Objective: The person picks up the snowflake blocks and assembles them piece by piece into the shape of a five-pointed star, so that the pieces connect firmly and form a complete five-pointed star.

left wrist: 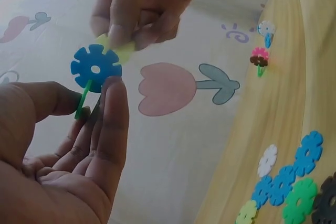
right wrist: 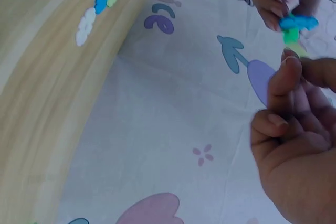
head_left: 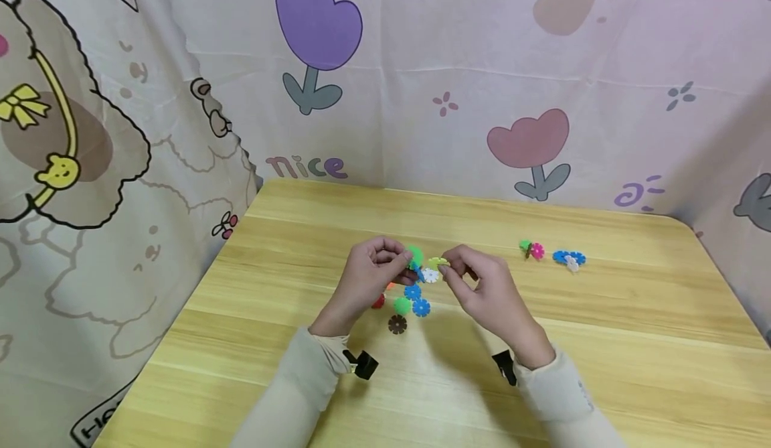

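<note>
Between thumb and fingers, my left hand (head_left: 376,267) grips a green notched snowflake disc (left wrist: 82,100) joined edgewise to a blue snowflake disc (left wrist: 84,68). My right hand (head_left: 488,290) pinches a yellow snowflake disc (head_left: 438,262) between thumb and fingertips. In the left wrist view the yellow disc overlaps the upper edge of the blue one, and the right fingertips hide part of it. Both hands are raised above the table. The right wrist view shows the right thumb and index finger pressed together, with the other fingers curled.
Below the hands lie loose discs: blue (head_left: 421,307), green (head_left: 402,306), brown (head_left: 397,325), white (head_left: 430,275) and red (head_left: 378,301). Farther right on the wooden table (head_left: 632,314) are a green, brown and pink cluster (head_left: 537,251) and a blue and white cluster (head_left: 571,262). A printed curtain hangs behind.
</note>
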Motion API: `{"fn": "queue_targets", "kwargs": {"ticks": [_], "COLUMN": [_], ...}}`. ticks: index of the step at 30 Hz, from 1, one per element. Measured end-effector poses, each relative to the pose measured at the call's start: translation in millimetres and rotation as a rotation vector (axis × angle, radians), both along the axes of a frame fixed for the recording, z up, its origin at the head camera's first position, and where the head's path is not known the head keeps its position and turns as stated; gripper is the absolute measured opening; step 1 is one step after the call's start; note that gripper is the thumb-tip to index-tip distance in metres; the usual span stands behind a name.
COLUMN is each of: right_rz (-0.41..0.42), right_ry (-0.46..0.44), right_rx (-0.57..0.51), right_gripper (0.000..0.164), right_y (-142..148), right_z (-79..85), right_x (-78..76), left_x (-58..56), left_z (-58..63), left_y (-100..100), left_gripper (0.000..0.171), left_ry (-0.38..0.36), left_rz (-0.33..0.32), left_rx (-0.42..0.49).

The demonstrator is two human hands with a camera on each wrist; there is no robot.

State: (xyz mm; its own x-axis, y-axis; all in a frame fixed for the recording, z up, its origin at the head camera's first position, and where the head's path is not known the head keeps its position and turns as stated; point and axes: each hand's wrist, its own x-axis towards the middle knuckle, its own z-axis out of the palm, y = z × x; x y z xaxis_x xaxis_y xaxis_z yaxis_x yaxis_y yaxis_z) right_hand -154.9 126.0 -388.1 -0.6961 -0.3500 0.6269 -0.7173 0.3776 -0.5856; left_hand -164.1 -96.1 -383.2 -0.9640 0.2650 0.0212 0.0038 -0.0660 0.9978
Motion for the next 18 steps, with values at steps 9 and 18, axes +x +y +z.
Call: {"fn": "queue_targets", "kwargs": {"ticks": [9,18], "right_rz": [0.019,0.015], "right_ry": [0.132,0.171], "right_rx": [-0.053,-0.050], "right_gripper": [0.023,0.024], "right_y": [-6.3,-2.4], "right_z": [0.3,1.2], "right_x": [-1.4,-1.3], "left_x": [2.2,2.3], "left_z": [1.4,-2.2], "left_y": [4.8,3.8], "left_gripper": [0.015,0.027], "left_ry": [-0.020,0.064], "left_rz": [-0.057,-0.154], "left_rx": [0.029,-0.056]}}
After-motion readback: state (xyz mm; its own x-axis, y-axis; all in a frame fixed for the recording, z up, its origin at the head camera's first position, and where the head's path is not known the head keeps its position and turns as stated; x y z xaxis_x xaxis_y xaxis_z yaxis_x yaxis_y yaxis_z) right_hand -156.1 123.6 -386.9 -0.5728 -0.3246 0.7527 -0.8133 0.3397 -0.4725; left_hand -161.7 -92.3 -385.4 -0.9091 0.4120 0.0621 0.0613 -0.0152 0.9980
